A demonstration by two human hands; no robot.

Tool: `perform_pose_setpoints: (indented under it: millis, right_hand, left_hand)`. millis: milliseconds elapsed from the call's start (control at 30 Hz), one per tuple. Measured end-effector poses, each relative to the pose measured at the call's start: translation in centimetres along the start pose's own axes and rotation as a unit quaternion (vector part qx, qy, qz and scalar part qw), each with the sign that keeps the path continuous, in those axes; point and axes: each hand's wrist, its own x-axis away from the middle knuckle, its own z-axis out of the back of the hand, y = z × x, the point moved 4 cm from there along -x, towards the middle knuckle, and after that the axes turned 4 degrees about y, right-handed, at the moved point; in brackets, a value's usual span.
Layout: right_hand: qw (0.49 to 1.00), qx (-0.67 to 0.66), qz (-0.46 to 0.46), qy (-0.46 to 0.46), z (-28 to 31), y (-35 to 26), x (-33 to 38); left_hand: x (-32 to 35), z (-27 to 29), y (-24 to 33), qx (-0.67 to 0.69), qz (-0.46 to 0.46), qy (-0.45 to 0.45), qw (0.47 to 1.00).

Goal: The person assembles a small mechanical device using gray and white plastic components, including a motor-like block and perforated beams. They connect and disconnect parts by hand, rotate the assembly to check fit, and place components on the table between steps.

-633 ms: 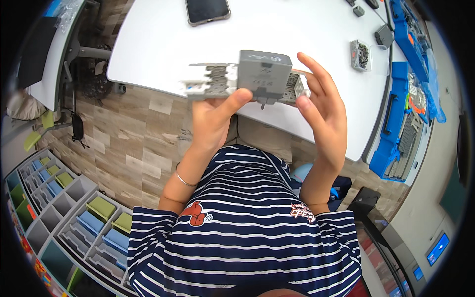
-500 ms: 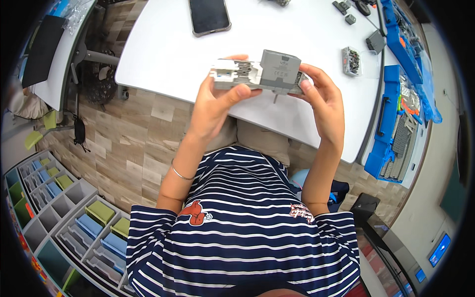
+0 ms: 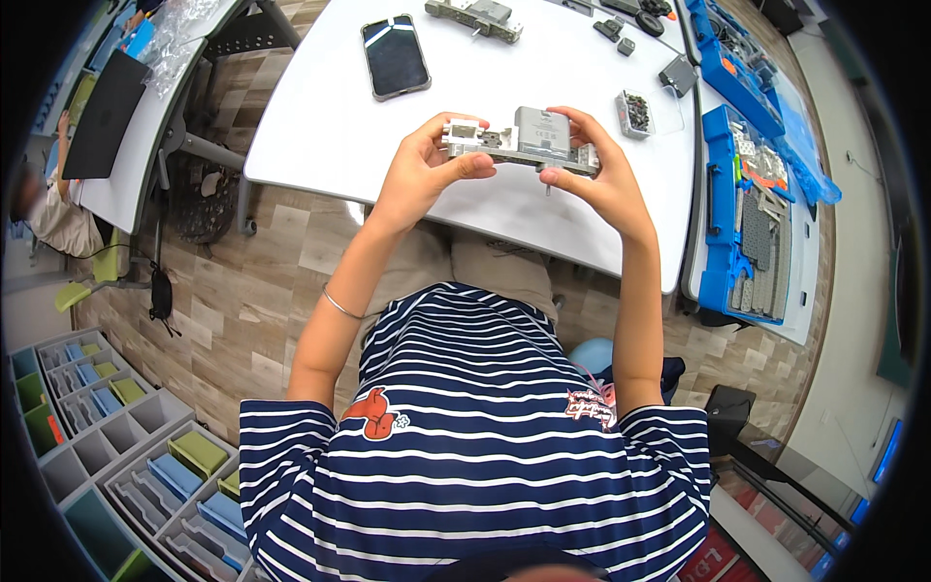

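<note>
Left grip [image 3: 419,173] and right grip [image 3: 609,182] hold a gray assembly [image 3: 543,134] — over a white table [image 3: 330,141].

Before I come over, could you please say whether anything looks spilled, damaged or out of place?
Nothing stands out. The grey model, held by the left hand and right hand, shows no visible damage; the parts tub sits upright without visible spill, and the phone lies flat.

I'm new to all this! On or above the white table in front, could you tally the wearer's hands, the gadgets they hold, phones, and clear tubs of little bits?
Hands: 2 (left hand, right hand)
Held grey-and-white gadget: 1
Phone: 1
Clear tub of little bits: 1
Total: 5
</note>
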Motion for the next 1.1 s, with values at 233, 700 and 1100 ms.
perform_pose_setpoints:
  millis: [233,700,1100]
  right_hand:
    - [0.99,-0.132,-0.047,-0.016,-0.7,1.7,1.1]
    - [0.934,-0.319,-0.153,0.056,4.1,5.5,-2.4]
    - [0.959,-0.208,-0.075,0.176,3.9,7.2,-5.4]
  left_hand:
    - [0.5,0.2,0.5,-0.031,-0.018,-0.028,0.999]
    - [-9.5,-2.5,-0.4,-0.014,0.027,-0.05,0.998]
    - [-16.6,1.2,-2.0,-0.091,0.049,-0.136,0.985]
